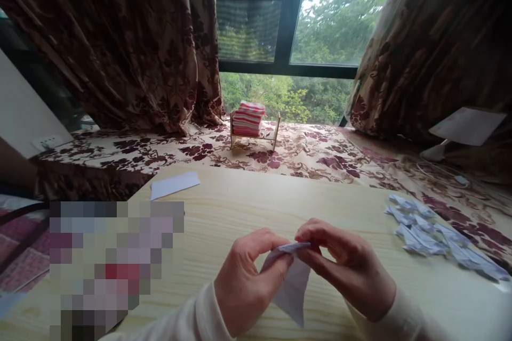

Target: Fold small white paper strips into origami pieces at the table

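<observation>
A partly folded sheet of white paper (291,293) is held up between both hands, over the near part of the table. My left hand (256,277) pinches its left side, thumb in front and fingers behind. With thumb and fingertips, my right hand (348,264) grips the top right corner of the same sheet. The paper's lower end hangs down to a point. Several folded white paper pieces (424,232) lie in a loose heap at the table's right edge. On the far left of the table rests a flat white paper strip (175,185).
The light wooden table (240,202) meets a window ledge with a floral cloth (192,149). On the ledge stand a small wooden rack (276,133) with folded pink-striped cloths (248,119) and a white lamp (466,125). A blurred-out patch covers the table's left side.
</observation>
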Demonstrator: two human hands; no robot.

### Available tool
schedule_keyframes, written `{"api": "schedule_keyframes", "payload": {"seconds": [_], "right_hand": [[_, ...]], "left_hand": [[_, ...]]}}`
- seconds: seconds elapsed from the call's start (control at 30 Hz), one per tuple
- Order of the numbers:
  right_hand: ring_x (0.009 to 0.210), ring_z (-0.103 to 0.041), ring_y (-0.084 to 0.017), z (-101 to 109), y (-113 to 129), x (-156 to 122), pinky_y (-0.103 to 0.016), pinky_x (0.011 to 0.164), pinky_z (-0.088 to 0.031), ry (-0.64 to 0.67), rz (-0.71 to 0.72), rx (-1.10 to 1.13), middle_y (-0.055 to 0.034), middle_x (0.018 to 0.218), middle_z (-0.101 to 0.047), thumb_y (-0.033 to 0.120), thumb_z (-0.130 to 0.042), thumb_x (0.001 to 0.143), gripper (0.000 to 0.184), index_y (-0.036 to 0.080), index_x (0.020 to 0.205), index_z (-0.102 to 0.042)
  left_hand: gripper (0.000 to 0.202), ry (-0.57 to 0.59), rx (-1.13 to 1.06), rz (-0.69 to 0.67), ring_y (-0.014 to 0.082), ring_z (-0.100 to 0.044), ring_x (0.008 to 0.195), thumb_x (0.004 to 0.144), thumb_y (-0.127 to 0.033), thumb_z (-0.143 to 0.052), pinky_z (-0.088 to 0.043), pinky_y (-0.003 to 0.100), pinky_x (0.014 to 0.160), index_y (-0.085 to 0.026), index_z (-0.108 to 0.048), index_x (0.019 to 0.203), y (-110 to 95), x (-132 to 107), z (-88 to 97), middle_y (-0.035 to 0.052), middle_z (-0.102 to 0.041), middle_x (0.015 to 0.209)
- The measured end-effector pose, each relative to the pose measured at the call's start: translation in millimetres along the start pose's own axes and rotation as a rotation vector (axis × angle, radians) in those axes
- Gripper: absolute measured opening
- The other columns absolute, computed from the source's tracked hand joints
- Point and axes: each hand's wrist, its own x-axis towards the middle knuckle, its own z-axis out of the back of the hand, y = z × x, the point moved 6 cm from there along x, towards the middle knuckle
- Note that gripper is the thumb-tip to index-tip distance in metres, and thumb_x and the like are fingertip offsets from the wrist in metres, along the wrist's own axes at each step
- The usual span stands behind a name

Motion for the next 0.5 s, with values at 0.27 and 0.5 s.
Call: {"api": "schedule_keyframes", "payload": {"seconds": [0.27,0.5], "right_hand": [[0.062,-0.053,-0.014,-7.0,12.9,-4.2,-0.026,0.053,-0.046,-0.008,0.063,-0.081,-0.0025,0.07,-0.057,0.013,-0.057,0.082,0.009,0.021,0.078,-0.057],[0.061,-0.053,-0.013,-9.2,7.7,-4.1,-0.025,0.053,-0.045,-0.017,0.008,-0.081,-0.0018,0.067,-0.058,0.014,-0.059,0.081,0.007,0.02,0.076,-0.058]], "left_hand": [[0.017,-0.073,0.156,-0.036,0.0201,-0.062,0.073,0.079,-0.025,-0.057,-0.05,0.03,0.071,-0.023,-0.073,0.084,2.7,-8.9,4.4,0.004,-0.068,0.074],[0.023,-0.061,0.227,-0.093,0.0182,-0.061,0.075,0.086,-0.019,-0.051,-0.049,0.027,0.07,-0.025,-0.073,0.087,6.3,-8.2,8.5,0.0031,-0.067,0.075]]}}
